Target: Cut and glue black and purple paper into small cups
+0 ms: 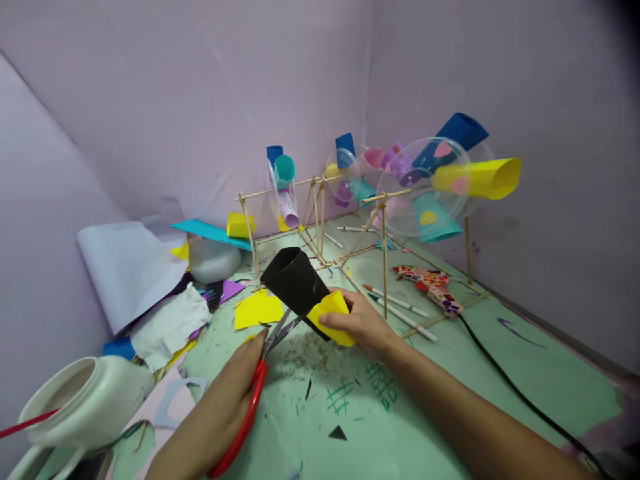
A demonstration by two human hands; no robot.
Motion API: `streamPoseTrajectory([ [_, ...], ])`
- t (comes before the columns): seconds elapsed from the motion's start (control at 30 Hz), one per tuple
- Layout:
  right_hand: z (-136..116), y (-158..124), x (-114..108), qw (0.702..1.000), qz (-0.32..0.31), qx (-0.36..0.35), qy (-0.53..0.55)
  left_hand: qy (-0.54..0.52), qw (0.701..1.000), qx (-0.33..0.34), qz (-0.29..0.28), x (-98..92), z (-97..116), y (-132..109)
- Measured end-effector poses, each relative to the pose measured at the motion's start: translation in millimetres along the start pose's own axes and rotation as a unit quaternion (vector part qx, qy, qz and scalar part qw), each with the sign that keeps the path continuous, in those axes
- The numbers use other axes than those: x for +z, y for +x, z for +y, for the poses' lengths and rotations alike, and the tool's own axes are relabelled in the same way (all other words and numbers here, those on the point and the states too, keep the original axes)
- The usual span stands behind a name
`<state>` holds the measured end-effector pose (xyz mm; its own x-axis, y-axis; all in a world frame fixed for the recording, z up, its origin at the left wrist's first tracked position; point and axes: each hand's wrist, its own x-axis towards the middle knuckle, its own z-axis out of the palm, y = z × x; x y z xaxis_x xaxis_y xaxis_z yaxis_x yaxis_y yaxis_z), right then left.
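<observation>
My left hand (235, 380) grips red-handled scissors (257, 393), their blades parted at the lower edge of a rolled black paper tube (295, 277). My right hand (363, 323) pinches a yellow paper piece (333, 319) together with the black tube, thumb on top. The tube tilts up to the left with its round mouth facing me. Behind the scissors a flat yellow sheet (259, 311) lies on the green table (400, 440). A small black paper triangle (338, 433) and thin black scraps lie below.
Stick frames (384, 260) carry clear discs with coloured paper tubes (477, 179) at the back. A patterned glue gun (430, 283) with a black cord (515, 380) lies right, near several pens (405, 317). On the left are a white jar (85, 400), crumpled cloth (170, 327) and paper scraps.
</observation>
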<state>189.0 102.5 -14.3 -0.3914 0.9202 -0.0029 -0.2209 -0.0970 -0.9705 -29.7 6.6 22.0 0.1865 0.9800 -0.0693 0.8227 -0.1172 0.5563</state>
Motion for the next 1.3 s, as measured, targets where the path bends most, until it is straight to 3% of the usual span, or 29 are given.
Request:
streamPoseTrajectory([
  [0.5,-2.6,-4.1,5.2,0.999,-0.018,-0.009,-0.029,0.031,0.999,0.017,0.004,1.0,8.9,3.9],
  [0.8,-3.9,-5.0,5.9,1.0,-0.01,-0.009,-0.02,0.103,0.993,-0.05,-0.014,3.9,14.3,9.1],
  [1.3,2.6,-3.6,3.3,1.0,-0.004,-0.012,-0.016,0.171,0.982,-0.078,-0.005,4.7,17.2,9.3],
])
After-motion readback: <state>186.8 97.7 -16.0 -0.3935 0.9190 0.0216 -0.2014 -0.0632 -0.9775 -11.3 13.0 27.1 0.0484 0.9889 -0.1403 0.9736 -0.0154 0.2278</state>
